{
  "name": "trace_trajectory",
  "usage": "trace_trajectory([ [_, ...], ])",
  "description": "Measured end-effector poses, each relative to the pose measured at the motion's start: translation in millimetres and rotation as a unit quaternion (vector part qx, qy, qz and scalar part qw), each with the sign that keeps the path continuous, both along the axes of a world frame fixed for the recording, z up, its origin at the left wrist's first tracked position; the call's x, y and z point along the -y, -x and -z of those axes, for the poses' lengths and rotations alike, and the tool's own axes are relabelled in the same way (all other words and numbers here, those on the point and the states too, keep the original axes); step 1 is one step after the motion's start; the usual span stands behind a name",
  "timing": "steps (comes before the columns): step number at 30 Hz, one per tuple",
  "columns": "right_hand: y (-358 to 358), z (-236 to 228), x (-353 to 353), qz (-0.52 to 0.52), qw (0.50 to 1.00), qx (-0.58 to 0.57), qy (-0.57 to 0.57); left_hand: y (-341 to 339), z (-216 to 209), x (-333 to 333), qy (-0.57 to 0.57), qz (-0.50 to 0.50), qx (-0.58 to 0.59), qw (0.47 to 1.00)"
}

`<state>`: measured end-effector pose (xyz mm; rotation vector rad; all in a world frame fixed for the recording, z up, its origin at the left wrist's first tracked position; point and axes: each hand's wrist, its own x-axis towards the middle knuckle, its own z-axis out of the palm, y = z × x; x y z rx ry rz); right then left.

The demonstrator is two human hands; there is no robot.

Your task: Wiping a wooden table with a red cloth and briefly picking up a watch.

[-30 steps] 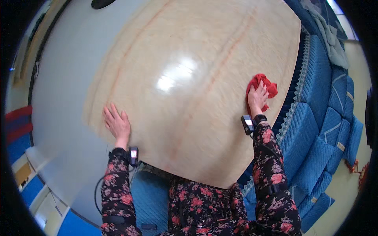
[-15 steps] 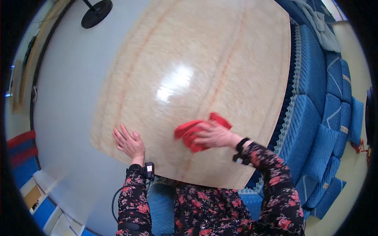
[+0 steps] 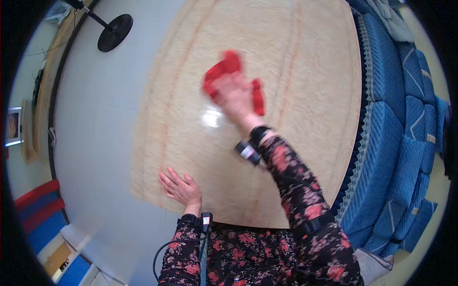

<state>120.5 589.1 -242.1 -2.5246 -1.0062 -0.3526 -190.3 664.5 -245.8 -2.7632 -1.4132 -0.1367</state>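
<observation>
A beige marble-patterned tabletop (image 3: 229, 176) with faint orange veins fills the middle of the view. My right hand (image 3: 232, 97) is stretched far forward over it, pressing a red cloth (image 3: 215, 75) against the surface. Motion blurs the hand and cloth, and the cloth sticks out past the fingers and on the thumb side. My left hand (image 3: 182, 188) lies flat near the front left edge of the tabletop, fingers spread, with nothing in it. Both wrists wear black straps with small devices.
Along the right stands a blue quilted sofa (image 3: 377, 138) with lace trim and several cushions. A black round stand base (image 3: 115, 33) is on the pale floor (image 3: 90, 128) at the far left. A red and blue chair (image 3: 40, 209) stands at the lower left.
My right hand has swept the red cloth forward and slightly left across the tabletop, its arm now reaching out further. My left hand stays flat near the edge while the view has shifted.
</observation>
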Motion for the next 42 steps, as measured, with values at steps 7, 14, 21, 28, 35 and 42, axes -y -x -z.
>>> trace_trajectory([
  [7,163,-26,213,-0.240,0.958,-0.136,0.076,39,-1,-38,0.158,0.102,0.086,0.978],
  [14,85,45,344,0.384,0.910,-0.042,0.152,59,18,-84,0.001,0.035,0.017,0.999],
  [21,33,32,160,0.184,0.980,0.059,-0.043,46,25,-75,-0.065,0.052,0.022,0.996],
  [28,227,-4,180,-0.277,0.958,-0.067,0.003,45,21,-91,-0.014,0.044,0.036,0.998],
  [35,214,12,399,0.181,0.981,-0.006,0.066,81,40,-53,0.016,0.159,0.066,0.985],
  [42,176,51,324,0.464,0.882,-0.006,0.080,67,-6,-25,0.147,0.124,-0.036,0.981],
])
